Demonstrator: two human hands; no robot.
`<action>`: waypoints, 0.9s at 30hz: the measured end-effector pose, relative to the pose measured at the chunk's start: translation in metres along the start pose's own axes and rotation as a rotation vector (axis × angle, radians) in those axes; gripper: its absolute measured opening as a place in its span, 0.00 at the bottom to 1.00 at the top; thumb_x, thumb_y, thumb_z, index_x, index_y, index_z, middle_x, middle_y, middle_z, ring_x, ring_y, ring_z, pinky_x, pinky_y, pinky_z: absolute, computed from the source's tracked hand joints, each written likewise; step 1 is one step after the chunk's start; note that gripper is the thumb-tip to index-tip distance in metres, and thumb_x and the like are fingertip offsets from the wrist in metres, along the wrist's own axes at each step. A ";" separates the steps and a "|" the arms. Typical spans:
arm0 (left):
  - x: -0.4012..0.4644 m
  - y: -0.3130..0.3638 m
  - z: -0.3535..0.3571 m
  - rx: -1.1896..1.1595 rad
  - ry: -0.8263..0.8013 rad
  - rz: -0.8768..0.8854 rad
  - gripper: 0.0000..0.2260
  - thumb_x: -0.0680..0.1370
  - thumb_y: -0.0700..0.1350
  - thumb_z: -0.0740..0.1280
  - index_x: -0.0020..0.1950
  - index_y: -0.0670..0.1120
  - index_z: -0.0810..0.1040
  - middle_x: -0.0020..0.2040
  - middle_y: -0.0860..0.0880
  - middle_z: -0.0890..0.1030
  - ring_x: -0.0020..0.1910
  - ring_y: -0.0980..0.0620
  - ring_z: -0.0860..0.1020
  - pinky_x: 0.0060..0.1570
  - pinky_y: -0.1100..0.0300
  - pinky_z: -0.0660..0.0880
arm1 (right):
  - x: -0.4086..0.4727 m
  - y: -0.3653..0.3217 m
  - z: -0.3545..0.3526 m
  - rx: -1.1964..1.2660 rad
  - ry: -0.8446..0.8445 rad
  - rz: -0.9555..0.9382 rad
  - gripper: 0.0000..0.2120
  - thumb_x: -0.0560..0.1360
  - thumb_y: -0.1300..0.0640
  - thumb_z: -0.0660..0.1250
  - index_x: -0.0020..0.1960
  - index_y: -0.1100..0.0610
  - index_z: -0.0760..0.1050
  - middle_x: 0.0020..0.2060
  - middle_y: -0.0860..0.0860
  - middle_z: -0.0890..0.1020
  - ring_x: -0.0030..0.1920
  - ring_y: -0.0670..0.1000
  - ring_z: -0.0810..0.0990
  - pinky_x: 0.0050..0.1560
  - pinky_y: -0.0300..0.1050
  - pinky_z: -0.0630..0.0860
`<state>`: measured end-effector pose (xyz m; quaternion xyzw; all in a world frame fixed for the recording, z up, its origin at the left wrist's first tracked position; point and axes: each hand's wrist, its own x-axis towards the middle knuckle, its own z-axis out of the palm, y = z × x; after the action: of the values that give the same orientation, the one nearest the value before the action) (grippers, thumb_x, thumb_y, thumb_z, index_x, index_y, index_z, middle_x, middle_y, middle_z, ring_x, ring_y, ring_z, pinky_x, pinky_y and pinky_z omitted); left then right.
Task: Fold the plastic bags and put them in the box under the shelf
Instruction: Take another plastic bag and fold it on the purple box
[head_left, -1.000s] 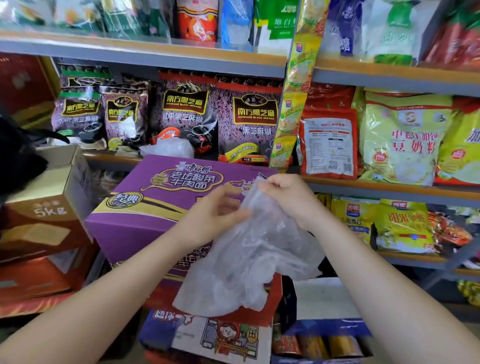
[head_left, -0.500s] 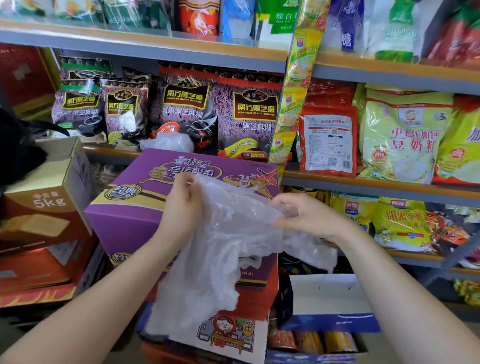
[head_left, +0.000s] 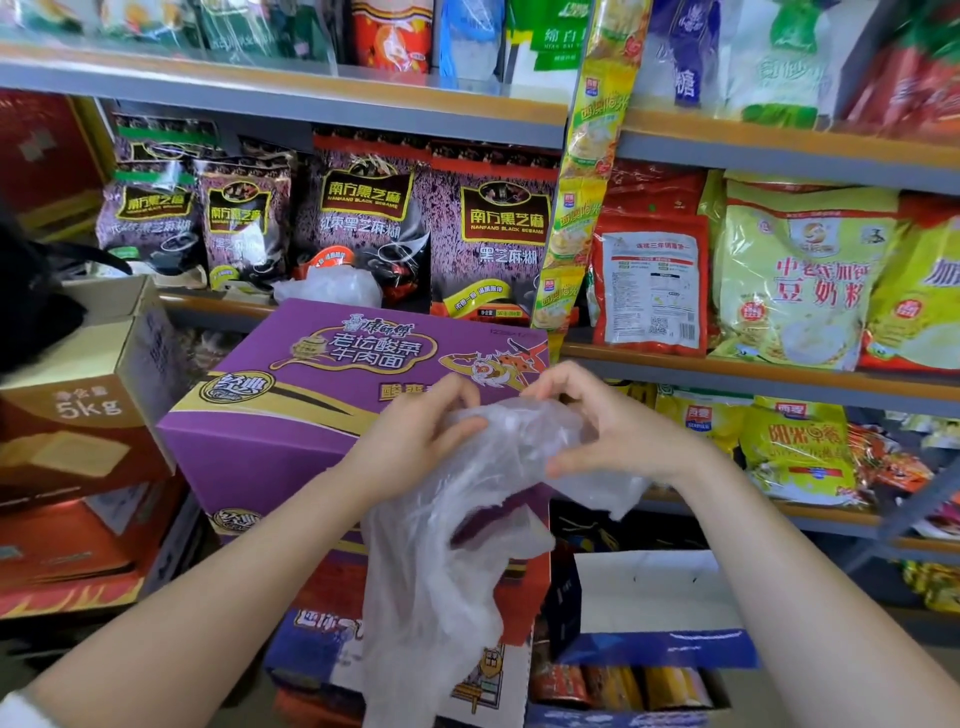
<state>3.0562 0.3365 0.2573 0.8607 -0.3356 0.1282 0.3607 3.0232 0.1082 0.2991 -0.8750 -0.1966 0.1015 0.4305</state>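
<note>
Hands have closed together above the purple box (head_left: 291, 415): our left hand (head_left: 415, 436) and right hand (head_left: 613, 431) now pinch the plastic bag (head_left: 441, 571), starting its fold.

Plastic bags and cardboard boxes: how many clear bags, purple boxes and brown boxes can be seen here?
Clear plastic bags: 2, the held bag in the left hand and right hand, and the shelf bag
Purple box: 1
Brown box: 1
Total: 4
</note>
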 end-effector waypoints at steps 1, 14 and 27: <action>-0.001 -0.004 0.000 -0.026 0.017 -0.031 0.07 0.75 0.55 0.62 0.45 0.57 0.65 0.34 0.42 0.78 0.30 0.49 0.70 0.29 0.57 0.64 | -0.002 0.004 0.001 -0.067 0.010 0.004 0.28 0.62 0.51 0.77 0.55 0.42 0.64 0.61 0.41 0.70 0.59 0.50 0.74 0.62 0.53 0.71; -0.004 -0.022 -0.004 -0.048 0.013 -0.018 0.07 0.72 0.51 0.65 0.38 0.54 0.68 0.30 0.59 0.73 0.28 0.61 0.68 0.29 0.71 0.62 | 0.003 0.032 -0.007 -0.487 0.430 0.154 0.13 0.76 0.67 0.58 0.40 0.52 0.74 0.38 0.52 0.82 0.37 0.53 0.79 0.40 0.46 0.76; 0.001 -0.020 0.000 0.137 0.114 0.240 0.26 0.77 0.63 0.54 0.35 0.44 0.78 0.35 0.52 0.75 0.31 0.54 0.74 0.32 0.58 0.74 | 0.010 0.000 0.018 -0.526 0.372 -0.109 0.11 0.77 0.55 0.57 0.50 0.55 0.78 0.59 0.48 0.75 0.61 0.50 0.71 0.63 0.51 0.65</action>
<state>3.0703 0.3469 0.2468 0.8285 -0.4054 0.2416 0.3014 3.0256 0.1253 0.2880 -0.9480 -0.1809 -0.1376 0.2229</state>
